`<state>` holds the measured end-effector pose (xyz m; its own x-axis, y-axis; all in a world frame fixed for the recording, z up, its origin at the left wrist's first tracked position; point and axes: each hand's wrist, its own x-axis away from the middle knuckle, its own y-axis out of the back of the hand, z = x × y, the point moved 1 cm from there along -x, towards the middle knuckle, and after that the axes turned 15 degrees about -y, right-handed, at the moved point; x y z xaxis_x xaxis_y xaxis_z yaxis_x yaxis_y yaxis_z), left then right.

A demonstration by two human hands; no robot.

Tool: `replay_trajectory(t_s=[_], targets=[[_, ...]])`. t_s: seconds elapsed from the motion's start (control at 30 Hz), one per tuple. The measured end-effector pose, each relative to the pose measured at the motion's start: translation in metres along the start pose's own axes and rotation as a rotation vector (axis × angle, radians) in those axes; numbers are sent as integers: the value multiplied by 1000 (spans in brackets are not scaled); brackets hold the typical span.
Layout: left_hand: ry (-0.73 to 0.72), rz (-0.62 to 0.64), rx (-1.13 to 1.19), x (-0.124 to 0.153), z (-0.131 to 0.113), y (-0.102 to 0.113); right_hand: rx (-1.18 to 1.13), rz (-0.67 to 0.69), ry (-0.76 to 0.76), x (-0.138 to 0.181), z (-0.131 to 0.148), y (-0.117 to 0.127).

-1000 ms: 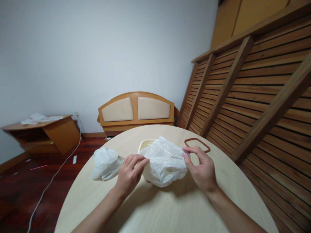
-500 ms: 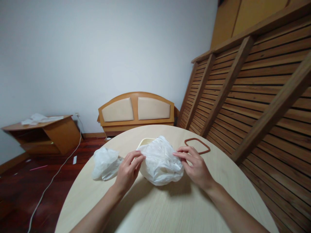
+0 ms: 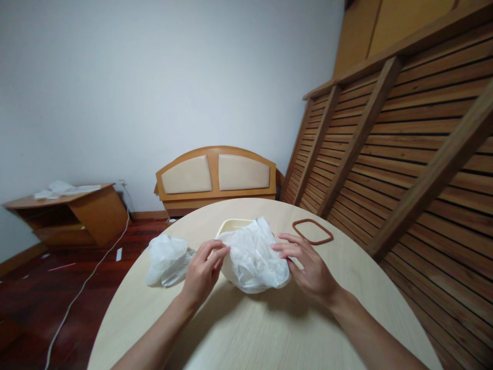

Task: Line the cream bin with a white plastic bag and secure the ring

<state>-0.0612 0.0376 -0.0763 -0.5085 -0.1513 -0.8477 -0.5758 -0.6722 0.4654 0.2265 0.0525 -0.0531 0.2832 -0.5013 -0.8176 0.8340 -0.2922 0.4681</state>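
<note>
A crumpled white plastic bag (image 3: 256, 262) covers the front and right of a cream container (image 3: 228, 225), whose rim shows at the back left. My left hand (image 3: 204, 270) pinches the bag's left edge between thumb and fingers. At the bag's right side, my right hand (image 3: 310, 267) has its fingers stretched out and apart, with the tips against the plastic. Most of the container's body is hidden by the bag.
A second crumpled white bag (image 3: 167, 259) lies on the round table (image 3: 254, 339) at left. A brown rounded frame (image 3: 321, 242) rests at the back right. Beyond stand a headboard (image 3: 215, 150), a low cabinet (image 3: 100, 210) and slatted wooden panels (image 3: 385, 154). A cable (image 3: 87, 282) crosses the floor.
The bag's right part has shifted slightly left and sunk, baring more of the container's rim. My right hand's fingers have loosened and spread; my left hand stays nearly in place.
</note>
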Motion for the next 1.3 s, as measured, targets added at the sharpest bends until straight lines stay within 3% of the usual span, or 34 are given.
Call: replay_trajectory(t_s=[0.27, 0.47, 0.67, 0.8, 0.97, 1.1, 1.3], targets=[[44, -2, -30, 0, 1, -1, -15, 7, 146, -1, 10, 3], [68, 0, -31, 0, 2, 0, -31, 48, 136, -2, 14, 2], [-38, -70, 122, -16, -28, 18, 1, 27, 97, -2, 14, -1], [-101, -34, 131, -25, -46, 18, 11, 88, 121, 0, 16, -3], [-137, 26, 183, -19, -45, 6, 4, 110, 80, 0, 12, -2], [-149, 62, 248, -13, -37, 1, 36, 67, -43, 1, -2, -2], [-83, -5, 206, -10, -30, 1, 152, 47, -117, 6, -28, -9]])
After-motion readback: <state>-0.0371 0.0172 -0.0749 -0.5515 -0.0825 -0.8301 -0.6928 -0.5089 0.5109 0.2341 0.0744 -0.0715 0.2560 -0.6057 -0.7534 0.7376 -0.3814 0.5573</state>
